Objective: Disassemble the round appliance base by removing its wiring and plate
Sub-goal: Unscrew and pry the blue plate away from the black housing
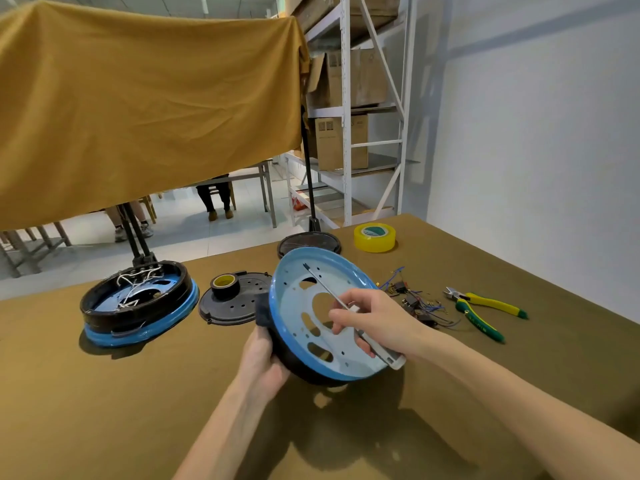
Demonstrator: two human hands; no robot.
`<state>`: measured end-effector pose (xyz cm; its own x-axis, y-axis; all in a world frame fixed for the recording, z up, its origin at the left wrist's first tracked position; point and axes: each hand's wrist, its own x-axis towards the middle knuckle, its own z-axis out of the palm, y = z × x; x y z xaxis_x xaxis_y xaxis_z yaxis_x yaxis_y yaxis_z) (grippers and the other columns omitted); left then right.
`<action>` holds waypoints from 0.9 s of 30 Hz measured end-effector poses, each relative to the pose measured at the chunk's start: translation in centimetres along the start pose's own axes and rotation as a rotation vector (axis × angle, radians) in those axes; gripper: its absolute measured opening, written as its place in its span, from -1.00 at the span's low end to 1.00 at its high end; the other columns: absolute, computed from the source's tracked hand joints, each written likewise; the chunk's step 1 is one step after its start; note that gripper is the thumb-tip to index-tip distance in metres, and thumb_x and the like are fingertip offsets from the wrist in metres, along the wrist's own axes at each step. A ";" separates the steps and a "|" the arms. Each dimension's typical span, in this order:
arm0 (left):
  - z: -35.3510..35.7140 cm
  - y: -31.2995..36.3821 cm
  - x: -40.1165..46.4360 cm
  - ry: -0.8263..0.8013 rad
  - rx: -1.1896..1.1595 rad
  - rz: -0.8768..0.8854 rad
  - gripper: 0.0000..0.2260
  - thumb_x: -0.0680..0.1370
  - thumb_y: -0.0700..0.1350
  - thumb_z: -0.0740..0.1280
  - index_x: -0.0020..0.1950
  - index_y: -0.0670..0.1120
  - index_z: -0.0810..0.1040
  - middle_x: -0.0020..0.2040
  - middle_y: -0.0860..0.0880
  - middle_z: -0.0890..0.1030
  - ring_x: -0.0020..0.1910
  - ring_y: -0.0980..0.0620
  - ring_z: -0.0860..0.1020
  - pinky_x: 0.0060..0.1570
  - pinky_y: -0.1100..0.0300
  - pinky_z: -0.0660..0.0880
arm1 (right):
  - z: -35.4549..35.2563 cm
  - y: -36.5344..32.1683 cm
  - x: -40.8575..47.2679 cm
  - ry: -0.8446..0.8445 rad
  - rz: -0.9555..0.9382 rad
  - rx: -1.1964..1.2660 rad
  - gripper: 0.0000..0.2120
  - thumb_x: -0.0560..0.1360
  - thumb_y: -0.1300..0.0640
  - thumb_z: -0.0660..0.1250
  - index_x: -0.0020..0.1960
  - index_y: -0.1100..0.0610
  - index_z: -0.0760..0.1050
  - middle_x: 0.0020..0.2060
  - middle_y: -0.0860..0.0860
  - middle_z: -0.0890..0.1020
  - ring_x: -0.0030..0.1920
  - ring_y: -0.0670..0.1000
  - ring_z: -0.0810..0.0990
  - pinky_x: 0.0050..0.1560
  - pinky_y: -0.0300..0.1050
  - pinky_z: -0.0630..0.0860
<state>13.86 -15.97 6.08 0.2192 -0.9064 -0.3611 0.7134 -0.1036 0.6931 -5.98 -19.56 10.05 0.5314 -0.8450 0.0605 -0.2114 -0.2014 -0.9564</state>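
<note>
**Screwdriver aimed into the tilted base**

The left hand (265,358) gripped the round base (325,320) by its lower left edge, holding it off the table (104,393) and tilted so that its open blue inside faced the person. The right hand (367,317) was curled round a screwdriver (332,296), whose long shaft ran up and left across the inside, its tip near the far upper wall. The right hand was therefore the nearer to any fastening there. No screw could be made out at the tip. The base's black underside was hidden. Loose wiring (415,299) lay on the table just right of the base.
</note>
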 end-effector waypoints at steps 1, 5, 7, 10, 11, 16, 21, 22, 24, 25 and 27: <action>-0.7 0.0 0.3 0.028 -0.022 -0.020 -0.74 0.67 -0.02 0.29 0.18 -0.18 0.63 0.10 -0.26 0.71 0.11 -0.21 0.68 0.00 -0.23 0.66 | -0.4 0.4 0.1 0.028 0.048 -0.074 -0.71 0.59 0.03 0.42 0.23 0.10 0.45 -0.02 0.12 0.69 -0.46 -0.02 0.50 -0.38 -0.07 0.51; -3.5 0.9 1.2 0.132 0.158 -0.025 -0.84 0.71 -0.25 0.19 0.17 -0.20 0.56 -0.13 -0.20 0.74 -0.16 -0.10 0.74 -0.36 0.04 0.66 | -0.8 2.1 0.5 0.083 0.167 -0.378 -0.60 0.57 0.00 0.40 0.27 0.01 0.26 0.02 0.05 0.59 -0.32 -0.12 0.61 -0.31 -0.19 0.56; -4.8 1.3 1.7 0.139 0.354 0.042 -0.84 0.69 -0.27 0.21 0.21 -0.16 0.54 0.02 -0.18 0.71 0.01 -0.11 0.69 -0.22 0.02 0.66 | -0.5 2.6 1.0 0.084 0.129 -0.464 -0.69 0.58 0.03 0.37 0.22 -0.04 0.30 -0.01 0.03 0.59 -0.31 -0.11 0.55 -0.36 -0.20 0.49; -6.7 2.3 1.9 0.136 0.654 0.126 -0.83 0.71 -0.23 0.21 0.16 -0.07 0.58 0.08 -0.14 0.66 0.07 -0.10 0.64 -0.14 0.03 0.62 | -0.6 2.9 1.5 0.043 0.115 -0.555 -0.76 0.58 0.05 0.35 0.20 -0.07 0.37 0.01 0.03 0.57 -0.27 -0.09 0.50 -0.27 -0.16 0.44; -7.3 2.7 2.0 0.156 0.758 0.155 -0.81 0.72 -0.20 0.20 0.14 -0.07 0.61 0.04 -0.14 0.67 0.02 -0.10 0.64 -0.17 0.06 0.59 | -0.7 3.0 1.5 0.023 0.125 -0.573 -0.75 0.58 0.05 0.35 0.21 -0.06 0.38 0.02 0.02 0.57 -0.24 -0.07 0.53 -0.24 -0.13 0.47; -8.1 3.6 2.1 0.140 0.787 0.139 -0.73 0.72 -0.21 0.12 0.12 -0.17 0.62 0.02 -0.17 0.67 -0.02 -0.11 0.64 -0.16 0.08 0.58 | -1.0 3.3 1.0 0.051 0.150 -0.637 -0.75 0.56 0.01 0.37 0.20 -0.08 0.42 0.05 0.01 0.58 -0.02 0.05 0.63 -0.02 0.06 0.59; -6.3 1.8 2.6 0.019 0.984 0.230 -0.74 0.71 0.09 0.18 0.15 -0.01 0.60 0.00 -0.02 0.68 -0.03 0.03 0.64 -0.22 0.19 0.51 | -1.9 3.3 -0.1 0.077 0.212 -0.690 -0.71 0.54 0.00 0.41 0.20 -0.09 0.40 0.06 -0.07 0.54 -0.02 -0.10 0.57 -0.15 -0.19 0.50; -6.1 1.7 3.0 0.013 1.061 0.285 -0.75 0.69 0.08 0.23 0.22 -0.02 0.58 0.02 0.01 0.66 -0.03 0.08 0.62 -0.23 0.22 0.50 | -2.2 3.1 -0.3 0.079 0.211 -0.670 -0.70 0.53 0.02 0.43 0.19 -0.09 0.41 0.06 -0.09 0.54 -0.02 -0.13 0.56 -0.18 -0.24 0.46; -5.4 1.6 3.6 0.017 1.192 0.376 -0.73 0.67 0.05 0.29 0.32 -0.03 0.54 0.04 0.06 0.62 -0.06 0.14 0.60 -0.27 0.27 0.51 | -2.5 2.8 -0.5 0.074 0.188 -0.583 -0.68 0.50 0.09 0.47 0.19 -0.07 0.46 0.07 -0.09 0.54 -0.05 -0.13 0.58 -0.19 -0.29 0.47; -5.0 1.6 4.0 0.007 1.224 0.395 -0.71 0.66 0.03 0.30 0.34 -0.03 0.52 0.05 0.07 0.61 -0.04 0.13 0.60 -0.28 0.27 0.52 | -2.4 2.5 -0.4 0.076 0.171 -0.513 -0.67 0.49 0.14 0.48 0.20 -0.05 0.49 0.07 -0.07 0.55 -0.08 -0.10 0.61 -0.19 -0.27 0.53; -4.2 1.7 4.9 -0.030 1.232 0.406 -0.69 0.66 -0.01 0.32 0.39 -0.04 0.48 0.14 0.06 0.59 0.08 0.07 0.59 -0.28 0.27 0.50 | -1.9 1.9 0.3 0.123 0.128 -0.356 -0.63 0.46 0.25 0.49 0.22 0.01 0.56 0.07 0.01 0.57 -0.15 0.01 0.68 -0.17 -0.20 0.63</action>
<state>18.90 -18.92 2.84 0.2482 -0.9686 0.0120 -0.4816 -0.1126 0.8691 -7.77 -21.15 8.80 0.3847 -0.9230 0.0013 -0.5527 -0.2315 -0.8006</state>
